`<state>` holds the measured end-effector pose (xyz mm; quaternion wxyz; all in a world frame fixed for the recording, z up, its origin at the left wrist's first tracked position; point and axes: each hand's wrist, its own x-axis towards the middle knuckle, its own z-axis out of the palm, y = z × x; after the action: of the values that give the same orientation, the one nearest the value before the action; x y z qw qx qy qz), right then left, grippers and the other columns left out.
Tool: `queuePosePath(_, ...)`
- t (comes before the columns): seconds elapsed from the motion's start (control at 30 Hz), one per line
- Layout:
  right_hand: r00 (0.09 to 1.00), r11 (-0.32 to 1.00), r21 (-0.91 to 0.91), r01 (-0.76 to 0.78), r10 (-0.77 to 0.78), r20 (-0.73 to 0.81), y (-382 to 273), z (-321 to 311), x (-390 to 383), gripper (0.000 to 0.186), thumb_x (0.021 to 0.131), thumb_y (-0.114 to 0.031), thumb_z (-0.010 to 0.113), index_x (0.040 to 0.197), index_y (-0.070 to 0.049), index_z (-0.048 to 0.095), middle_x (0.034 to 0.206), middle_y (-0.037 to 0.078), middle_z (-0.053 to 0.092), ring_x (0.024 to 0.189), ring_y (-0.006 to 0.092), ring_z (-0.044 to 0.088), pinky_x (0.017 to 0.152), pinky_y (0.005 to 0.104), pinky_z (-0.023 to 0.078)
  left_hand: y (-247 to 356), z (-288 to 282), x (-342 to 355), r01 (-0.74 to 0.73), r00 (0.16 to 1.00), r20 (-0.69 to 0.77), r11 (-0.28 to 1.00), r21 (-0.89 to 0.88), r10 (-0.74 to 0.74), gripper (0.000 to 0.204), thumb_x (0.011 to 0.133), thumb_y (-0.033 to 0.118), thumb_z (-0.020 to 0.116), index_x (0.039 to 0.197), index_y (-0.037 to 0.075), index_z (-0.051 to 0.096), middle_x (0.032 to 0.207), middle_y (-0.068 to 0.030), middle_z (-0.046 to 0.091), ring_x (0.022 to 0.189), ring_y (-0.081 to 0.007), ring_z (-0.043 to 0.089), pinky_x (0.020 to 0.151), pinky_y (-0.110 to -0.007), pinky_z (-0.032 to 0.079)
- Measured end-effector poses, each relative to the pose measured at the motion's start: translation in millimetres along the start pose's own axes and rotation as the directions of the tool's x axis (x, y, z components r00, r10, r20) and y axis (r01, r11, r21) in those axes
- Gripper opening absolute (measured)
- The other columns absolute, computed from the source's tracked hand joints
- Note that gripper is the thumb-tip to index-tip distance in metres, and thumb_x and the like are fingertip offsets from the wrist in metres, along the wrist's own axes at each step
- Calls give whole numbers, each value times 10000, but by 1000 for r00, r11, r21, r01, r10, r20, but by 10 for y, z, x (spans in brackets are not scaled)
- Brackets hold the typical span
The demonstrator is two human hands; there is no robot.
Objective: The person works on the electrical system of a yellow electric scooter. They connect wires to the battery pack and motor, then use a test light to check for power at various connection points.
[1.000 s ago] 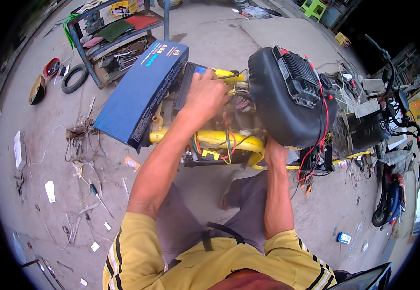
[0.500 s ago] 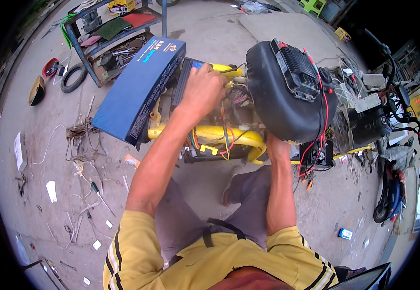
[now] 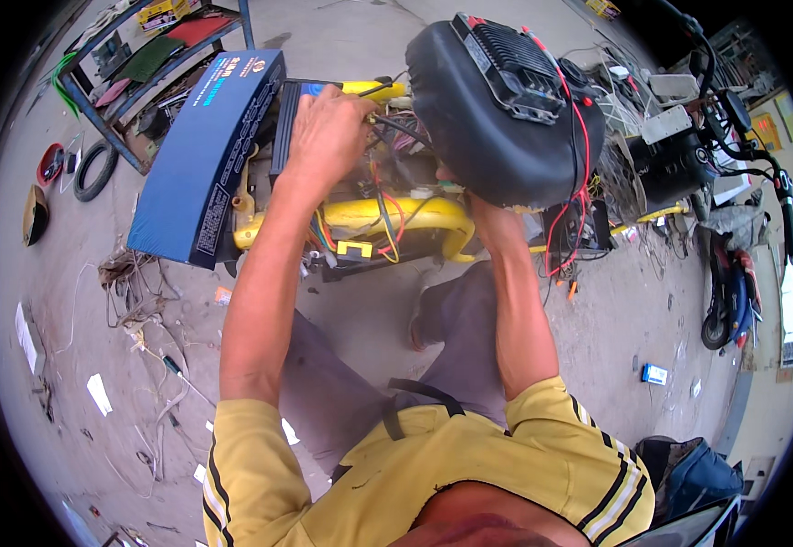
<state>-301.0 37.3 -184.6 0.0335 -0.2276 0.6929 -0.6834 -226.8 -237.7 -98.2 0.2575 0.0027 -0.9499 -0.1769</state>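
My left hand [image 3: 332,132] is bent over a black finned metal box [image 3: 282,137] on the yellow vehicle frame [image 3: 360,215]. Its fingers are drawn together where a black cable [image 3: 403,129] meets the fingertips; what they grip is hidden. My right hand [image 3: 483,205] reaches under the black padded seat [image 3: 469,118], close to the frame's bent tube, and most of its fingers are out of sight. Loose coloured wires [image 3: 385,205] hang between my arms. On top of the seat lies a black finned charger-like unit [image 3: 510,73] with red and black leads.
A long blue cardboard box [image 3: 205,155] rests at the frame's left end. Behind it stands a metal tool cart [image 3: 109,128]. Handlebars [image 3: 711,137] rise at the right. Cables and scraps [image 3: 136,292] litter the floor at left, along with a small tyre [image 3: 95,171].
The whole scene has shifted left and up in the picture as my head turned. My left fingers stay by the finned box and cable; my right hand is still under the seat.
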Motion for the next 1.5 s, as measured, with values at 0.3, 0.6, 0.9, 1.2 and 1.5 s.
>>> queuePosePath(0.3, 997, 999, -33, -42, 44, 68, -90, -23, 31, 256, 1062, -177, 658, 1258, -35, 740, 1124, 76, 773, 1070, 175, 686, 972, 354, 506, 1, 14, -2, -30, 999, -20, 1000, 3, 30, 277, 883, 74, 726, 1145, 93, 812, 1048, -113, 762, 1091, -326, 633, 925, -452, 445)
queuePosePath(0.6, 979, 987, -158, -6, -26, -202, 269, -15, 13, 187, 1039, -197, 684, 1132, -54, 762, 1021, 23, 720, 939, 128, 618, 838, 320, 492, 28, -73, 16, -12, 1000, -22, 995, -103, 10, 242, 869, 144, 764, 1089, 54, 809, 1009, -123, 761, 1064, -344, 647, 898, -469, 468)
queuePosePath(0.9, 984, 767, -638, 70, -160, -84, 340, -96, 12, 247, 1079, -149, 542, 1223, -41, 712, 1152, 116, 683, 1038, 221, 612, 907, 400, 490, 26, -183, 124, 18, 989, 150, 990, -140, 3, 300, 896, 214, 795, 1148, 51, 781, 979, -220, 727, 1027, -411, 661, 883, -496, 485)
queuePosePath(1.2, 936, 399, -849, 348, -199, 290, -361, 337, 220, 405, 1033, -156, 570, 1410, -26, 639, 1410, 234, 650, 1361, 380, 575, 1199, 485, 379, -117, -8, 416, 19, 968, 244, 947, -320, 63, 227, 936, 202, 719, 961, -23, 700, 891, -224, 723, 895, -439, 689, 807, -501, 515)
queuePosePath(1.5, 825, 489, -681, 546, -454, 336, -699, 730, 503, 380, 1017, -168, 671, 1381, -59, 668, 1390, 167, 677, 1325, 361, 585, 1195, 459, 372, -158, 94, 609, 167, 909, 416, 888, -428, 29, 257, 981, 195, 624, 1039, -31, 733, 851, -160, 733, 830, -269, 724, 810, -401, 561)
